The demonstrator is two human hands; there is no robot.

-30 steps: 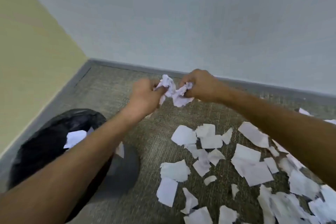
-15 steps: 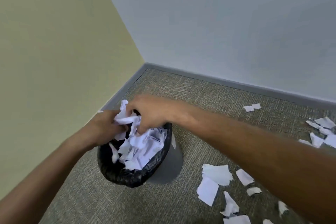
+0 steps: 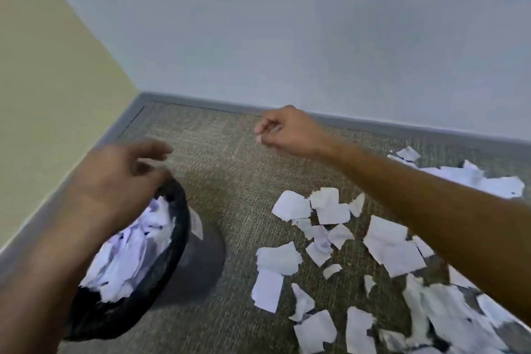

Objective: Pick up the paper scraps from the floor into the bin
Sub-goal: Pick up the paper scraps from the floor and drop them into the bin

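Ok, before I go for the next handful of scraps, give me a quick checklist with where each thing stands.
1. Left hand free of paper: ok, fingers loose above the bin.
2. Right hand free: cannot tell, fingers curled, blurred.
3. Bin upright: ok.
4. Room left in bin: not ok, scraps in the bin reach near the liner rim.
5. Scraps on the carpet within reach: ok, they lie under the right forearm.
6. Path clear to them: ok, only carpet between.
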